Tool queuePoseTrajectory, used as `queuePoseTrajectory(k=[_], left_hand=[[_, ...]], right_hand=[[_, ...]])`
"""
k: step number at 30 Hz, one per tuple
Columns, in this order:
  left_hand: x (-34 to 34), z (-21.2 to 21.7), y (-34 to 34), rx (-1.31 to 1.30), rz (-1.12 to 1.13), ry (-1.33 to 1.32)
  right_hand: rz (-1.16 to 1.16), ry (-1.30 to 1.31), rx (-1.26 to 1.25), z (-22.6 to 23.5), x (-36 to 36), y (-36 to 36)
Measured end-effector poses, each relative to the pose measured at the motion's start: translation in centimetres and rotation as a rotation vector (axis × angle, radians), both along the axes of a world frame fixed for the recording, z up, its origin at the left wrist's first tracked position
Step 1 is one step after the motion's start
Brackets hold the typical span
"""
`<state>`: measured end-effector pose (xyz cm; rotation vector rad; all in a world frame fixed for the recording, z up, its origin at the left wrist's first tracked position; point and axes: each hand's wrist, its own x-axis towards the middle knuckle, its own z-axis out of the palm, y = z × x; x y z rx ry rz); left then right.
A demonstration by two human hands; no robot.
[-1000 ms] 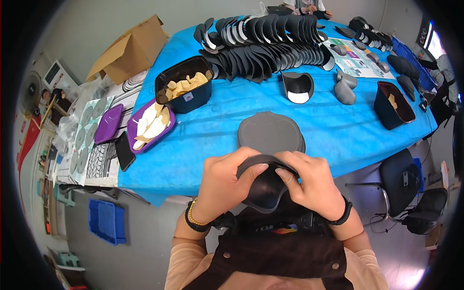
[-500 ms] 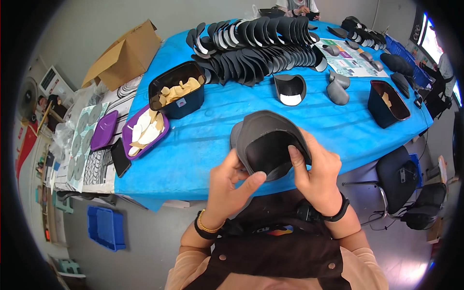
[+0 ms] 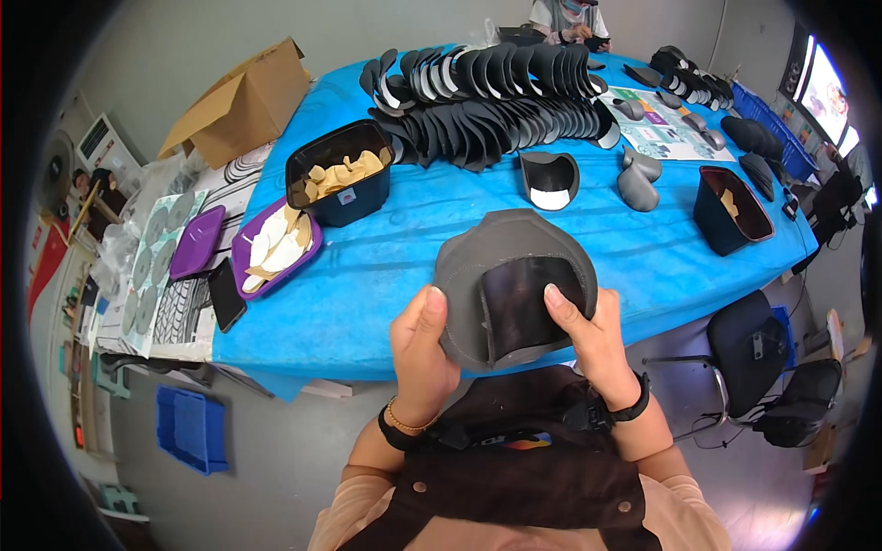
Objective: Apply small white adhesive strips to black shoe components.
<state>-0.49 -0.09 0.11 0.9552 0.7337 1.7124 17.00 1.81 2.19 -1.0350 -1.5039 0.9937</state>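
The left hand (image 3: pixel 424 354) and right hand (image 3: pixel 599 344) grasp, fingers clasping opposite sides, a matte dark-grey rounded pad (image 3: pixel 510 234) with glossy black curved panel (image 3: pixel 517 308) near the blue-covered worktop (image 3: pixel 367 294)'s front edge — apparently a positioning step, calling next for even thumb pressure.

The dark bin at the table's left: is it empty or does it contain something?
Not empty: the dark bin holds beige pieces, seen through its open top.
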Motion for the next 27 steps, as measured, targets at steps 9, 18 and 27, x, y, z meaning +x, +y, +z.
queuePoseTrajectory(k=[9,18,27], left_hand=[[-1.6,-0.9,-0.5,0.085,0.132,0.238],[-0.1,0.1,-2.2,0.381,0.398,0.712],[0.4,-0.4,-0.9,0.125,0.455,0.679]], right_hand=[[-0.07,-0.143,0.101,0.2,0.1,-0.3],[-0.23,-0.256,0.316,1.1,-0.8,-0.6],[-0.208,-0.246,0.47,0.2,-1.8,-1.7]])
